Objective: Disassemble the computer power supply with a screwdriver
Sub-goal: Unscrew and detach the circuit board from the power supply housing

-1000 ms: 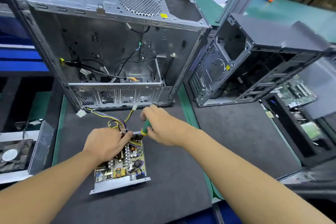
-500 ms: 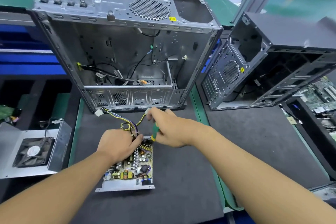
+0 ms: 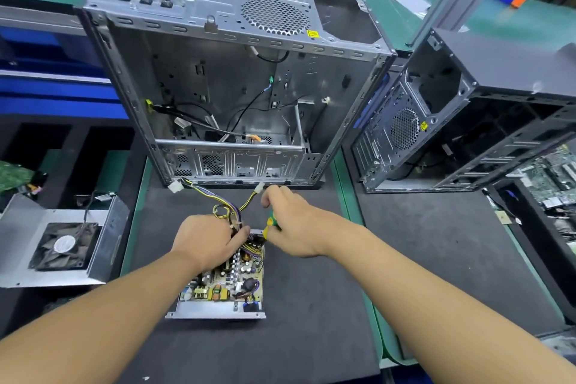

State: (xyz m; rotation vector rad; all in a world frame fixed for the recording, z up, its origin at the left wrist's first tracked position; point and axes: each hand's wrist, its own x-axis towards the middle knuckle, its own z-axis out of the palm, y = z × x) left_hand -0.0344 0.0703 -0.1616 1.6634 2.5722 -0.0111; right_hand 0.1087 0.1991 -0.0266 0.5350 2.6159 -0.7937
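Head view: right grip (image 3: 293, 224) closed round green-and-yellow-handled screwdriver (image 3: 270, 224), pointing down at the far corner of the open grey metal power supply tray with crowded circuit board (image 3: 224, 287), which lies on the black-matted desk (image 3: 311, 337) beneath both grips. Left grip (image 3: 207, 240) holds the yellow-purple wire bundle (image 3: 227, 209). Cover apparently off (grey fan cover (image 3: 62, 246) left of left grip). Board removal is likely what's left.
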